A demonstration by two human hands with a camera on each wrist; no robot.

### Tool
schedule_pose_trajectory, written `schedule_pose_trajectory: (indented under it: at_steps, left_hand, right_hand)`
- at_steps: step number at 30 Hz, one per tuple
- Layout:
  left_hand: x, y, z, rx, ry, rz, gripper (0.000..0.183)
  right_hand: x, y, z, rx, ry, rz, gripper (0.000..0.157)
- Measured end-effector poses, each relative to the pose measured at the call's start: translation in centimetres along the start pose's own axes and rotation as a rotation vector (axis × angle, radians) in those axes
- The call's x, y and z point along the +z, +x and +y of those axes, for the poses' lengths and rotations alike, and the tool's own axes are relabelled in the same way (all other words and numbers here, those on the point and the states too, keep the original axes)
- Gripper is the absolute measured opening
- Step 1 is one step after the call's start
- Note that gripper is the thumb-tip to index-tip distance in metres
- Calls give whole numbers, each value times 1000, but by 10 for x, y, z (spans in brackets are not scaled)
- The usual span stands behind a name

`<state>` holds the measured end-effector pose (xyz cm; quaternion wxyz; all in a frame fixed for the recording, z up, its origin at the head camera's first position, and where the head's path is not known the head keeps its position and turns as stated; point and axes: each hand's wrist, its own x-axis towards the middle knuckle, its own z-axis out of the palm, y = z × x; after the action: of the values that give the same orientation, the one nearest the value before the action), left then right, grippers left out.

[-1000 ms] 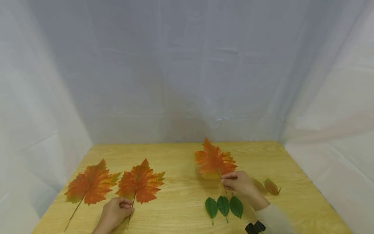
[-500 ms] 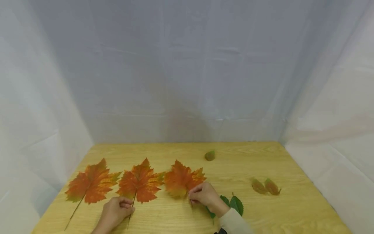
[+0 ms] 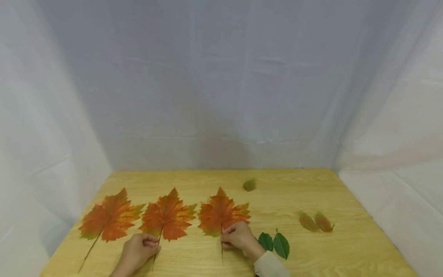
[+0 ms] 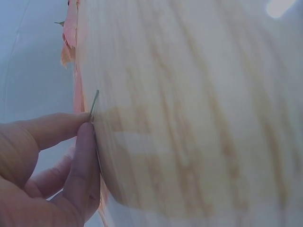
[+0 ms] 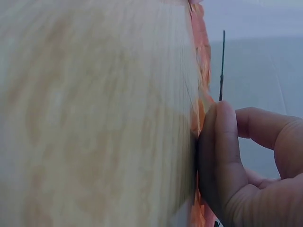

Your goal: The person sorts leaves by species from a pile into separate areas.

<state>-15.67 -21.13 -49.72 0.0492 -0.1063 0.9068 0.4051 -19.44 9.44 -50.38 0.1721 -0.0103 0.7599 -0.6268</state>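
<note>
Three orange-red maple leaves stand in a row in the head view: a left leaf (image 3: 109, 215), a middle leaf (image 3: 168, 215) and a right leaf (image 3: 221, 211). My left hand (image 3: 136, 252) pinches the stem of the middle leaf between thumb and fingers, low over the wood. The right leaf's stem (image 5: 222, 66) is pinched by my right hand (image 3: 238, 238), its free end poking up past the fingertips in the right wrist view. That leaf points away from me, beside the middle one. Nothing touches the left leaf, whose stem slants toward the near left.
Green leaves (image 3: 281, 245) lie by my right wrist, partly covered by it. Two brownish-green leaves (image 3: 323, 222) rest farther right, and a single small leaf (image 3: 249, 185) near the back. The wooden table (image 3: 349, 246) is enclosed by pale sheets (image 3: 221, 96).
My right hand has carried the right maple leaf leftward and lowered it beside the middle one, uncovering the small leaf at the back. The left hand stays put.
</note>
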Motion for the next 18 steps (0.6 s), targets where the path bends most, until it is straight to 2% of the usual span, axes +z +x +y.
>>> schedule_pose_trajectory:
  at_steps: [9, 18]
  left_hand:
    - [0, 0, 2, -2, 1, -28, 19]
    - [0, 1, 2, 5, 9, -20, 18]
  right_hand:
    - [0, 1, -2, 11, -55, -38, 9]
    - [0, 3, -1, 15, -47, -47, 6]
